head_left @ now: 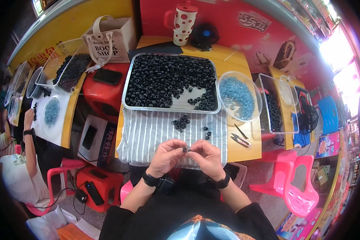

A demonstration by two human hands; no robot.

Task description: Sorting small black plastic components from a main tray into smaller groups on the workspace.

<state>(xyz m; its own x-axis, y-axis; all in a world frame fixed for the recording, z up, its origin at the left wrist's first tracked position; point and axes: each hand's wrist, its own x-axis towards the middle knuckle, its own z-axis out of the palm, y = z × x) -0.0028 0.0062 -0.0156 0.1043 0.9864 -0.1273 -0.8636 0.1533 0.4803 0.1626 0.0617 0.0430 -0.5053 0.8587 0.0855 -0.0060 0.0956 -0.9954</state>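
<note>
My left hand [168, 155] and my right hand [206, 157] meet fingertip to fingertip over the near edge of a striped cloth [148, 136]. Between the fingers of the left hand sits a small black ring-shaped bead [184, 149]; the right hand's fingertips pinch something tiny right next to it, too small to tell. A small pile of black beads [181, 123] lies on the cloth just beyond my hands, with two or three loose ones [207, 132] to its right. A metal tray [128, 105] full of black beads stands further back.
A clear bowl of small blue pieces [238, 97] and thread snips [240, 139] lie to the right on the yellow table. A clear box of beads [273, 108] stands further right. At the left, another person's arm [28, 132] rests at a neighbouring table; red stools and a pink chair [296, 188] surround me.
</note>
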